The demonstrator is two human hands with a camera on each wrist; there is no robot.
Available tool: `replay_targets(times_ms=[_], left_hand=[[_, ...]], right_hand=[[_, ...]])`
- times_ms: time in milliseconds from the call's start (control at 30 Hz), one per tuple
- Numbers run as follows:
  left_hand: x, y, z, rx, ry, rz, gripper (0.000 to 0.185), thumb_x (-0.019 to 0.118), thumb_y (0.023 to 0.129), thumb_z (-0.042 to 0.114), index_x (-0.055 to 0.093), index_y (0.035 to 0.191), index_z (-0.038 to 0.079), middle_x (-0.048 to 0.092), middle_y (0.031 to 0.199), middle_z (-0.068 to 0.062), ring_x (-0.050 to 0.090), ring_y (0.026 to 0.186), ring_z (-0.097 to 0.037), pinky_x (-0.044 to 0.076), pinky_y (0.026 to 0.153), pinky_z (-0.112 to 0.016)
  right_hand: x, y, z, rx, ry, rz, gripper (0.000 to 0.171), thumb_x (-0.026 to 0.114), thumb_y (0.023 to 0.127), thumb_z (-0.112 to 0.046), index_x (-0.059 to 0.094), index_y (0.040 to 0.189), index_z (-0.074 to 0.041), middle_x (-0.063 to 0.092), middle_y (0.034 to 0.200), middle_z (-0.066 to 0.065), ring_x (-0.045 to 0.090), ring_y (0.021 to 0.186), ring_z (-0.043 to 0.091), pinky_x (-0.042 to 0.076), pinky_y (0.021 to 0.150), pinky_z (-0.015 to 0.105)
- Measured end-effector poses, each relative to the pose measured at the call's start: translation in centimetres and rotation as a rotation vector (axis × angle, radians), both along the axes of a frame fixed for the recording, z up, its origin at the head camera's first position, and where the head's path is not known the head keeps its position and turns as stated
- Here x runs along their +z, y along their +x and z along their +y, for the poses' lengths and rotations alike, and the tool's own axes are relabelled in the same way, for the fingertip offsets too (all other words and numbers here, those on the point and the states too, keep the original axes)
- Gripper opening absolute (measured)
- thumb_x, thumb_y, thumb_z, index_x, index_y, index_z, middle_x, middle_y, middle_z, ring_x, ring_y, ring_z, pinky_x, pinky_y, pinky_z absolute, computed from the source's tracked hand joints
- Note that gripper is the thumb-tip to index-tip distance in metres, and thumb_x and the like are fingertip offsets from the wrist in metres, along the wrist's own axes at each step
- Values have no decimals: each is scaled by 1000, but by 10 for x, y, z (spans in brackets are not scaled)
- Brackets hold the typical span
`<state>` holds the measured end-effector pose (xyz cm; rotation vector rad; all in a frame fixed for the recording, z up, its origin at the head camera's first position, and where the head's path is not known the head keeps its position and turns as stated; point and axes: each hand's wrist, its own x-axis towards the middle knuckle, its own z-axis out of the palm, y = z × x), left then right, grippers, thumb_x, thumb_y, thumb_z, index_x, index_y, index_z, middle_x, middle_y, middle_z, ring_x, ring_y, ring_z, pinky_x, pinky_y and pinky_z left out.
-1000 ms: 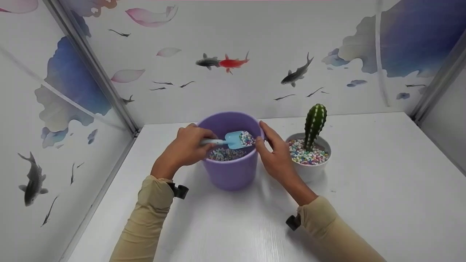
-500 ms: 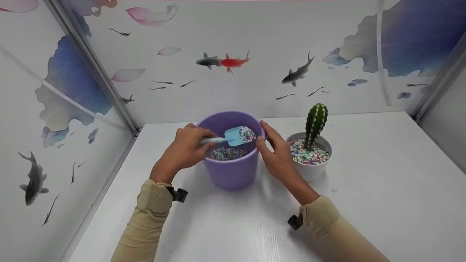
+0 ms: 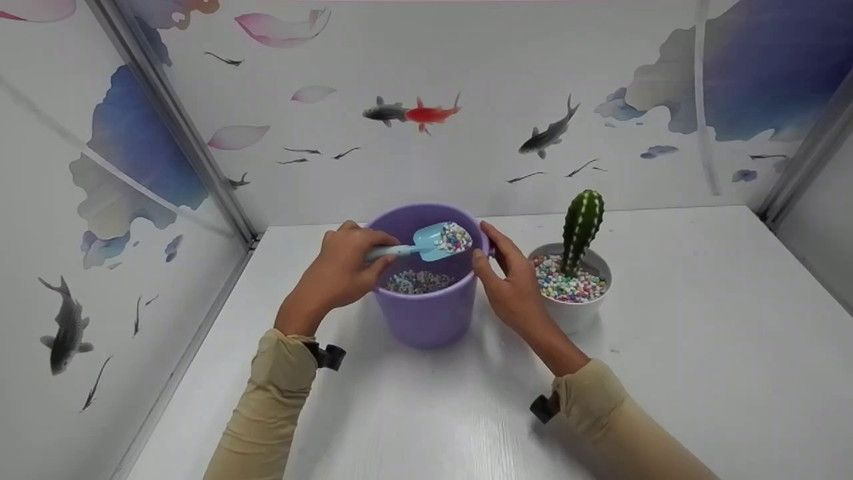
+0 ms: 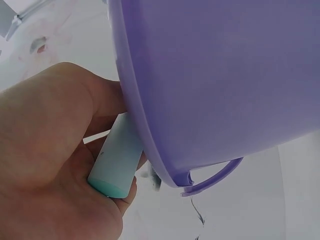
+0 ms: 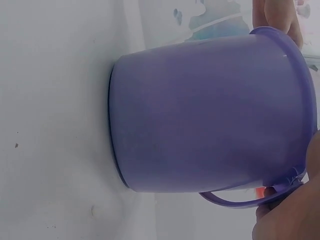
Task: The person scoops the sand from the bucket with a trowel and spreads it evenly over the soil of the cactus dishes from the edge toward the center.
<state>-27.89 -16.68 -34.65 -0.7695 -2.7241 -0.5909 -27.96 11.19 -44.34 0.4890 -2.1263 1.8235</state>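
A light-blue toy shovel point(image 3: 426, 242) is pinched at its pale handle by my left hand point(image 3: 340, 270), whose wrist hangs over the left rim of a purple bucket point(image 3: 426, 323). The blade carries a heap of small multicoloured beads point(image 3: 456, 238) inside the bucket's mouth, below the far rim. More beads point(image 3: 418, 282) cover the bucket's bottom. My right hand point(image 3: 516, 293) holds the bucket's right rim, thumb on the near side and fingers behind, around the side loop handle point(image 5: 235, 203). In the left wrist view the shovel's handle end point(image 4: 115, 165) shows in the palm.
Right of the bucket stands a white pot point(image 3: 576, 315) with a green cactus point(image 3: 581, 230) set in multicoloured beads, close behind my right hand. The white table point(image 3: 693, 320) meets white panels point(image 3: 480, 53) painted with fish and petals at the back and left.
The loaded shovel has risen a little inside the bucket, its blade tip now higher near the right rim. My right hand keeps its hold, and the bucket stays put.
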Motion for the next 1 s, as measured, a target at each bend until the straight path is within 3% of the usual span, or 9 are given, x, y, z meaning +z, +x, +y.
replay_targets(times_ms=[267, 533, 833, 1000], left_hand=[[6, 1, 5, -3, 13, -18, 20, 76, 102, 19, 82, 120, 13, 82, 112, -6, 64, 103, -33, 43, 93, -56], [10, 1, 9, -25, 26, -14, 21, 76, 102, 20, 82, 121, 13, 82, 114, -6, 63, 105, -32, 44, 95, -57], [13, 3, 18, -51, 21, -18, 22, 74, 104, 21, 81, 123, 12, 82, 115, -6, 64, 106, -31, 45, 100, -57], [15, 6, 27, -79, 12, -1, 22, 75, 103, 20, 81, 123, 13, 82, 116, -5, 64, 105, -31, 46, 98, -57]], right_hand=[[3, 3, 7, 30, 4, -48, 64, 63, 111, -35, 41, 167, -10, 44, 171, 7, 39, 162, 20, 35, 129, 34], [5, 15, 21, 29, 57, -22, 67, 68, 108, -37, 42, 166, -17, 43, 171, 1, 39, 162, 17, 35, 129, 32], [11, 29, 52, 34, 92, 43, 63, 70, 108, -25, 45, 165, -16, 46, 170, 0, 42, 160, 17, 40, 125, 26], [19, 37, 75, 33, 47, 119, 53, 68, 107, -12, 53, 159, -13, 54, 164, 7, 51, 153, 22, 44, 121, 24]])
